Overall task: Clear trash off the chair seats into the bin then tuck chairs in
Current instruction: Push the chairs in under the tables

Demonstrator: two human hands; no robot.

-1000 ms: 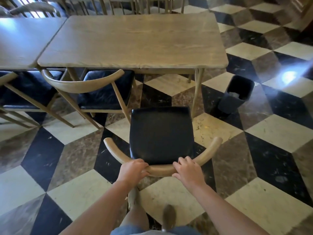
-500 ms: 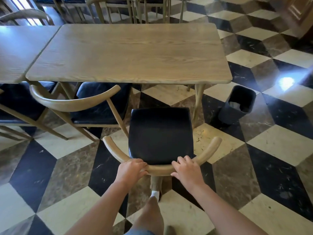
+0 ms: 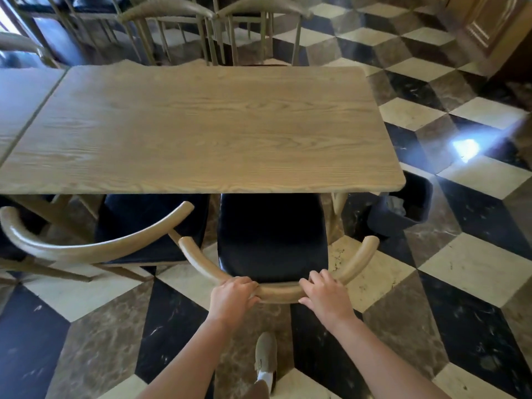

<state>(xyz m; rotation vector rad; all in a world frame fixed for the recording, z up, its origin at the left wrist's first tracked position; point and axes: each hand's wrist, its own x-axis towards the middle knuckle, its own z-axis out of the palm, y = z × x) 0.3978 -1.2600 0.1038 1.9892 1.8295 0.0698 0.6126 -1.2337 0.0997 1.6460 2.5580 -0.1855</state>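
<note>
You held the chair [image 3: 272, 243] by its curved wooden back rail, your left hand [image 3: 231, 298] curled over the rail left of centre and your right hand [image 3: 326, 295] wrapped over it right of centre, a short bare stretch of rail between them. The chair's black seat was bare and its far edge sat under the near edge of the wooden table [image 3: 201, 128], while the back rail and the near part of the seat stood out over the checkered floor [image 3: 460, 283]. Just to its left, a second chair [image 3: 121, 228] of the same kind stood at an angle, its black seat partly under the table and its back rail swinging out toward the left. The dark bin [image 3: 403, 208] stood on the floor just beyond the table's near right corner, to the right of the chair you held, with pale crumpled trash [image 3: 395, 204] showing inside. Your shoe [image 3: 266, 358] was planted on the floor behind the chair, between your forearms. Another table [image 3: 20, 102] butted against the first on the left, and more chairs [image 3: 213, 27] lined the far side.
</note>
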